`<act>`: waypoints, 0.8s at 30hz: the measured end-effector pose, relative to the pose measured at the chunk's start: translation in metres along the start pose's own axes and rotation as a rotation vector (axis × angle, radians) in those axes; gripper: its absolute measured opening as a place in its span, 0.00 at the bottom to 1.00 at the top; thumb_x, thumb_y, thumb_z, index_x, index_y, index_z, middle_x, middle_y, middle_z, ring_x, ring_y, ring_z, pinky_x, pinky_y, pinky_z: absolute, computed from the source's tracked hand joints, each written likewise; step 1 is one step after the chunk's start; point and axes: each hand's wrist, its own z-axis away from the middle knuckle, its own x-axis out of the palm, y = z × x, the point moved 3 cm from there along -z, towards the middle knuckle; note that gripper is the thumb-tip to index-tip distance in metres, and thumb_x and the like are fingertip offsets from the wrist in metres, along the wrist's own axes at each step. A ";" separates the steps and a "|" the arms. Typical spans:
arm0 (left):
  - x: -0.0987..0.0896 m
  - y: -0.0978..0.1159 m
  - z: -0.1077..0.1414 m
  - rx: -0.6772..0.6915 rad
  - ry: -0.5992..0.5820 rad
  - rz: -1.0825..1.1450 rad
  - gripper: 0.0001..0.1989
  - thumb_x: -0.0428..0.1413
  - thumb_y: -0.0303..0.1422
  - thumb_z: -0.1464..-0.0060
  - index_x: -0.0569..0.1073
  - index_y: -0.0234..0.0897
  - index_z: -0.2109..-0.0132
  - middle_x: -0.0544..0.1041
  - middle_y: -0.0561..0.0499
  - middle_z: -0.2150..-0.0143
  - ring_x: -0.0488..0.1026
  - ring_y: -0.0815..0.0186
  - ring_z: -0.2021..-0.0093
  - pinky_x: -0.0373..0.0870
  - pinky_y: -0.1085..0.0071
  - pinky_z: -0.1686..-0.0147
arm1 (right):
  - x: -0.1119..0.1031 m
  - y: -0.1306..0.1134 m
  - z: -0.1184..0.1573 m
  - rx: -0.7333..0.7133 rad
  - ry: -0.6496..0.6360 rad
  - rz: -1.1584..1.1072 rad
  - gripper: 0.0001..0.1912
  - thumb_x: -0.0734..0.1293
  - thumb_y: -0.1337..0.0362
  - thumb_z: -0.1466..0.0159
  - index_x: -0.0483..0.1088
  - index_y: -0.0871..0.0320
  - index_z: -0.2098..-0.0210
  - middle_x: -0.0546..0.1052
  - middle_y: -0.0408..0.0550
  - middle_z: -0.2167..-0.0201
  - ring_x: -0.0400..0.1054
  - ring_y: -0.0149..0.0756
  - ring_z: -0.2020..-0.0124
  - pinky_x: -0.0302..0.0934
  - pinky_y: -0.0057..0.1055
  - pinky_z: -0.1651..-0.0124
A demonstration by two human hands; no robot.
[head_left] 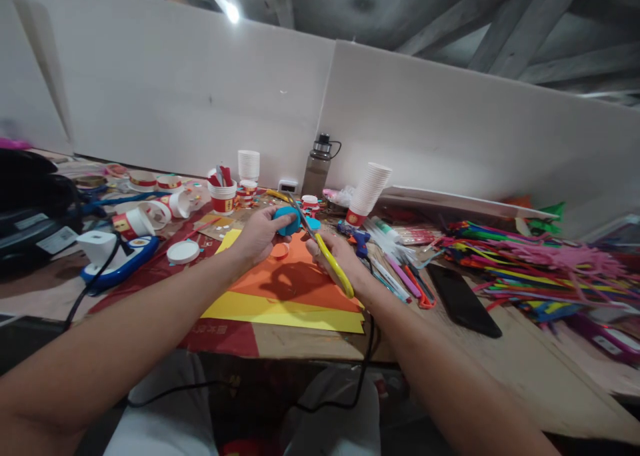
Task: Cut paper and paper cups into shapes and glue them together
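Note:
My left hand (257,237) is closed on a small piece of blue paper (287,221) with a rounded edge, pinched between thumb and fingers. In my right hand (340,256) is a pair of scissors with yellow handles (336,266); the blades reach up beside the blue paper. A second bit of blue (313,223) shows just right of the blades, and whether it joins the held piece I cannot tell. Below both hands lie orange sheets (295,279) on top of yellow sheets (280,314), with a small red-and-white ring (280,251) on the orange.
Stacked white paper cups (371,186), a water bottle (317,166) and a cup of red items (223,196) stand behind. Rightward lie markers (395,276), a black phone (463,299) and colourful pipe cleaners (540,263). A blue-and-white power strip (120,263) and white lid (183,252) are left.

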 end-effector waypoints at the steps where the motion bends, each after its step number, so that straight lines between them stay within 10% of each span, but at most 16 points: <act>1: 0.000 0.000 0.000 -0.001 -0.001 0.001 0.11 0.65 0.30 0.58 0.74 0.31 0.66 0.75 0.50 0.72 0.70 0.71 0.75 0.67 0.76 0.81 | 0.000 0.000 0.000 0.000 -0.014 0.000 0.21 0.63 0.44 0.38 0.67 0.57 0.65 0.63 0.38 0.79 0.56 0.27 0.79 0.51 0.26 0.75; 24: -0.004 -0.002 -0.006 -0.075 -0.064 0.020 0.11 0.66 0.29 0.57 0.74 0.29 0.66 0.75 0.49 0.73 0.72 0.69 0.75 0.65 0.77 0.82 | -0.002 -0.001 0.001 0.024 -0.001 0.051 0.20 0.63 0.44 0.38 0.65 0.57 0.69 0.63 0.39 0.79 0.56 0.27 0.79 0.48 0.25 0.77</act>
